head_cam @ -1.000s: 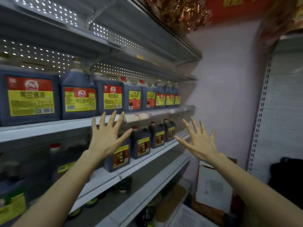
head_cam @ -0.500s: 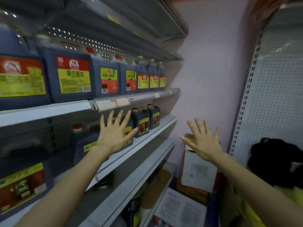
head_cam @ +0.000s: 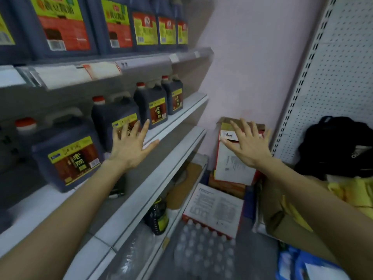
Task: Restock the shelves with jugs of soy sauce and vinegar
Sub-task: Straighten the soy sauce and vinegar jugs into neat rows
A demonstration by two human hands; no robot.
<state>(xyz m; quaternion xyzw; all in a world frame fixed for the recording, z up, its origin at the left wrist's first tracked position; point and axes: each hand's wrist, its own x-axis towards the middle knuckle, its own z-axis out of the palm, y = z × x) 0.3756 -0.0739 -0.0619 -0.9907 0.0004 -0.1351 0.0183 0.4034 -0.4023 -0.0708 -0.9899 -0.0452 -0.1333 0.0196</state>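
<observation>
both hands have dropped since the earlier frame, from upper-shelf level to the middle shelf (head_cam: 181, 106). left hand (head_cam: 129, 146): fingers (head_cam: 144, 131) spread wide, holding nothing, in front of the second jug (head_cam: 109, 116) of the row; contact cannot be confirmed. right hand (head_cam: 250, 146): likewise splayed and empty, before a cardboard box (head_cam: 232, 164) on the floor, well apart from the row. jugs stand upright, long axis vertical, left of and beyond the left hand, which is nearer. dark bodies, red caps, moulded handles, yellow-and-brown labels.
</observation>
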